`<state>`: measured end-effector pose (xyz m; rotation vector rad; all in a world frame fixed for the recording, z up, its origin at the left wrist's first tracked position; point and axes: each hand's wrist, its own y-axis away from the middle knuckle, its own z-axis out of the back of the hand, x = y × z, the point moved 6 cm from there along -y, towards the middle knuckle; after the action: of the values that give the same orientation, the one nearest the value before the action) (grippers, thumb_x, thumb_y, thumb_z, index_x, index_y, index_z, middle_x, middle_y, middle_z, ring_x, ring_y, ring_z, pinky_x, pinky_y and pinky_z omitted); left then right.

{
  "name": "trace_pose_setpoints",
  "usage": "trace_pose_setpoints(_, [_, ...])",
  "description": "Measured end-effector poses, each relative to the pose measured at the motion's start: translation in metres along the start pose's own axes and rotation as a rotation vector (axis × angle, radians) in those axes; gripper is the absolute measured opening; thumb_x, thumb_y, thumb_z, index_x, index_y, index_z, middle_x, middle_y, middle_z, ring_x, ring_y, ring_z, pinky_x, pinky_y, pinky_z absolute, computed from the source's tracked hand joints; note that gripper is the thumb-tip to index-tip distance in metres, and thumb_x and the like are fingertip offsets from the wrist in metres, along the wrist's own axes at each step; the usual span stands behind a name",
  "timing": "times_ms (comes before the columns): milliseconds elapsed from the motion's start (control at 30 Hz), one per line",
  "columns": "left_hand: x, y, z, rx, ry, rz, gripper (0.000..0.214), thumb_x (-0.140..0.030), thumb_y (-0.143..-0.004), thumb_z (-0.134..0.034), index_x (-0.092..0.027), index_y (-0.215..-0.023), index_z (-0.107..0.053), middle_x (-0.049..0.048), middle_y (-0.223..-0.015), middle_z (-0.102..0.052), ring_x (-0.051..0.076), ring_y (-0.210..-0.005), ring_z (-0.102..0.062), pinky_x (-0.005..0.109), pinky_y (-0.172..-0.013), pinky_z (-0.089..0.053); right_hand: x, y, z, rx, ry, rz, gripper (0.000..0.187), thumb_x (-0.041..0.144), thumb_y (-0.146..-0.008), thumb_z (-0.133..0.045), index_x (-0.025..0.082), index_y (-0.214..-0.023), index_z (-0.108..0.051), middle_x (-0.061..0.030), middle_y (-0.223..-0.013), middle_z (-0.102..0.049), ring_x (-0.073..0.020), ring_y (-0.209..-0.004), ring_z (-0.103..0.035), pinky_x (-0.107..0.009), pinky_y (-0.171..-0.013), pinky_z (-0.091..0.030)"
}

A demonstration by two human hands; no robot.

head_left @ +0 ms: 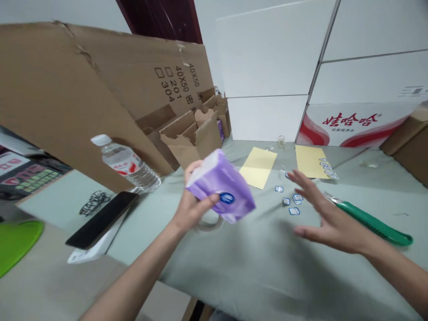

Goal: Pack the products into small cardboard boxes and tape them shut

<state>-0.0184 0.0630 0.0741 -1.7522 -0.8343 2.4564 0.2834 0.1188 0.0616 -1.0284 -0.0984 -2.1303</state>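
Note:
My left hand [192,207] is shut on a soft purple-and-white packet [220,187], probably tissues, and holds it up above the table. A clear tape roll [209,225] shows just below that hand. My right hand [329,218] hovers with its fingers spread and holds nothing. Nearest to it lie several small blue-edged white labels [290,200] on the grey-green tabletop [234,267]. A green-handled tool [374,225] lies to the right of that hand, and two yellow paper sheets [257,167] lie beyond it.
A large cardboard sheet [83,89] leans at the left, with a water bottle [127,165] in front. A black phone [100,220], tangled black wire [93,203] and a green mat [16,245] lie further left. White cartons [361,76] stand behind the table.

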Motion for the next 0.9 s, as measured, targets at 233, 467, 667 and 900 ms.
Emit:
trace_pose_setpoints(233, [-0.021,0.029,-0.100,0.190,0.585,0.373,0.074,-0.041,-0.078,-0.065,-0.030,-0.145,-0.035,0.0053,-0.149,-0.049,0.032,-0.138,-0.045,0.048,-0.114,-0.039,0.010,-0.024,-0.038,-0.042,-0.053,0.061,0.103,0.035,-0.080,-0.067,0.036,-0.158,-0.001,-0.0131,-0.155,-0.031,-0.0347,-0.133,-0.048,-0.054,-0.103,-0.046])
trace_pose_setpoints(467, [-0.057,0.002,-0.028,-0.054,-0.092,-0.176,0.053,-0.029,-0.086,-0.057,-0.029,-0.139,-0.050,0.0043,-0.154,-0.045,0.030,-0.150,-0.026,0.055,-0.124,-0.018,-0.014,-0.023,0.038,-0.528,0.609,0.038,0.089,0.034,-0.073,-0.069,0.021,-0.153,-0.035,-0.0203,-0.131,-0.042,-0.0470,-0.126,-0.040,-0.066,-0.103,-0.036])
trace_pose_setpoints(667, [-0.007,-0.108,0.036,-0.248,-0.859,-0.140,0.068,-0.032,-0.070,-0.075,-0.014,-0.131,-0.053,0.0199,-0.162,-0.024,0.041,-0.152,-0.003,0.064,-0.121,-0.002,-0.020,-0.020,0.071,-0.503,0.170,-0.312,0.092,0.042,-0.071,-0.071,0.032,-0.154,-0.032,-0.0137,-0.140,-0.050,-0.0354,-0.117,-0.057,-0.048,-0.089,-0.052])
trace_pose_setpoints(900, [-0.013,-0.110,0.057,-0.271,-0.873,-0.226,0.014,-0.029,-0.071,-0.070,-0.018,-0.072,-0.060,0.0141,-0.146,-0.042,0.046,-0.147,-0.013,0.065,-0.120,-0.005,-0.012,-0.011,0.089,-0.599,-0.191,-0.229,0.085,0.035,-0.069,-0.073,0.027,-0.148,-0.043,-0.0104,-0.139,-0.057,-0.0332,-0.117,-0.059,-0.042,-0.088,-0.052])
